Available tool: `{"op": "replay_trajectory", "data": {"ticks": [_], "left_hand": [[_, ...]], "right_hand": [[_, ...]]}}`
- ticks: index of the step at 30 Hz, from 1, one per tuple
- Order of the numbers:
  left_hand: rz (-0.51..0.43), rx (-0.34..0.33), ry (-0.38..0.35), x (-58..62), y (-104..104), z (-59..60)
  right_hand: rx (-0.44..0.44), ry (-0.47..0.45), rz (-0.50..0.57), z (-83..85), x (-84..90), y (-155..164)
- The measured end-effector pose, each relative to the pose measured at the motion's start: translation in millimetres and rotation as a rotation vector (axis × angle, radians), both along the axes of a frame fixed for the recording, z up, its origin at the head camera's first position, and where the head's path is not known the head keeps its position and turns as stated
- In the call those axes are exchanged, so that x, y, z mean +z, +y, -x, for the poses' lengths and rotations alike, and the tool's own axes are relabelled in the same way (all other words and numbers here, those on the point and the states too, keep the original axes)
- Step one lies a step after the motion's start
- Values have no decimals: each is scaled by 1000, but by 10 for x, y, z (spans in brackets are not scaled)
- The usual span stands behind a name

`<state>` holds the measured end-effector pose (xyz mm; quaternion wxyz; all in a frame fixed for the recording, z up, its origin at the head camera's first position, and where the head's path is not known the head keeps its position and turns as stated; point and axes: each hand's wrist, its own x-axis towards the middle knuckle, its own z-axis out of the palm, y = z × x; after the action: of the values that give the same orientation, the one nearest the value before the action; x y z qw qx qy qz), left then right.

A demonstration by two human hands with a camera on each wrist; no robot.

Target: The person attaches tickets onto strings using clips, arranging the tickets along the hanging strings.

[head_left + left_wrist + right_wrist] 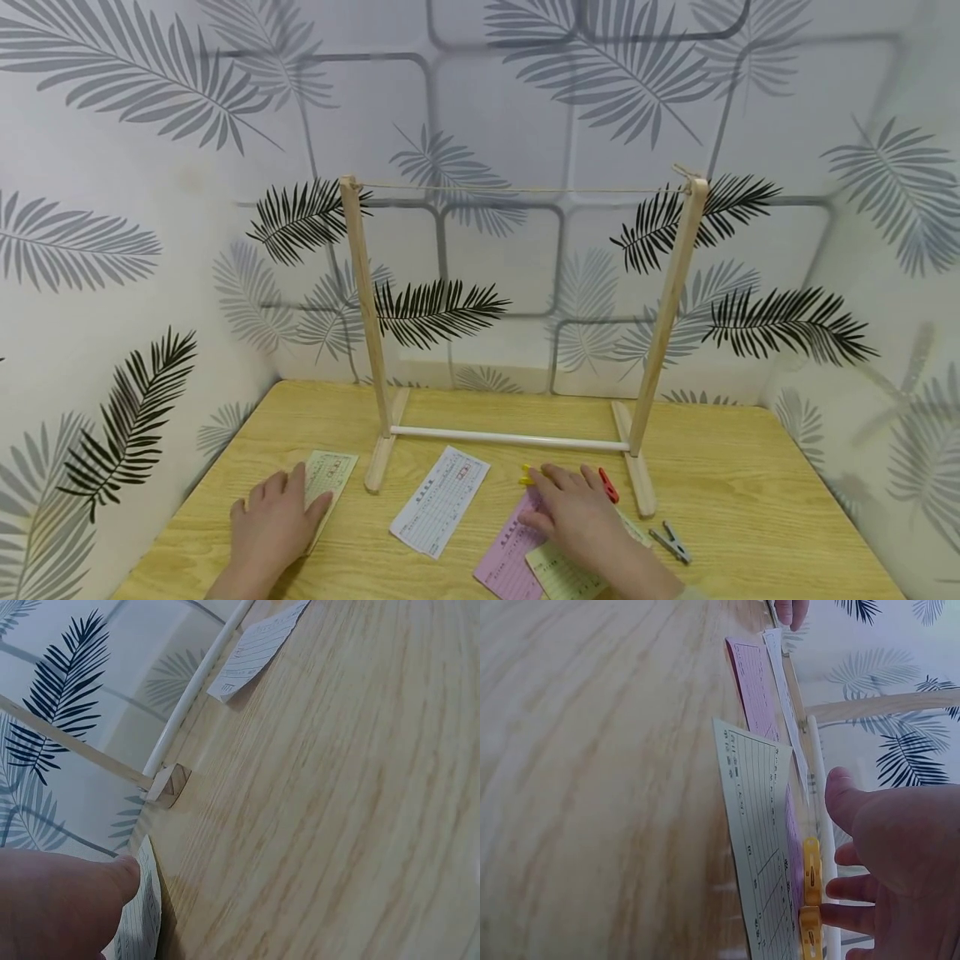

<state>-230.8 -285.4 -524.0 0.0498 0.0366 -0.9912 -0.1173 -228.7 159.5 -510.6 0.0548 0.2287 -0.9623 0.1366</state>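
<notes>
In the head view the left hand [272, 512] lay on the left green slip [330, 477], fingers loosely extended, gripping nothing that showed. The left wrist view added the thumb [124, 877] just beside that slip's edge, but cut off the other fingers.

The right hand [573, 508] reached over the pink slip [506, 546] and the right green slip [558, 573], hiding parts of both. Only small bits of the yellow clip [811, 874] poked out there; the right wrist view showed its body, with relaxed fingers apart from one another and one fingertip at the clip. Whether it pressed cannot be told.

The white slip [441, 502], between the hands, appeared in all three views. Only the head view showed the red clip [609, 486] by the right fingers, the grey clip [671, 542] near that wrist, and the string [517, 189] across the wooden frame [666, 342].
</notes>
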Motion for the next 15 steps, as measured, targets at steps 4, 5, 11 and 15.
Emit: {"op": "replay_trajectory", "data": {"ticks": [4,5,11,15], "left_hand": [[-1,13,-6,24,-7,-7],[-1,17,-7,29,-9,-7],[10,26,4,37,-36,-1],[5,34,5,13,-71,7]], "right_hand": [[35,50,25,-2,-55,4],[42,53,36,-8,-64,4],[76,92,59,-21,-107,-8],[94,131,52,-18,-131,-15]]}}
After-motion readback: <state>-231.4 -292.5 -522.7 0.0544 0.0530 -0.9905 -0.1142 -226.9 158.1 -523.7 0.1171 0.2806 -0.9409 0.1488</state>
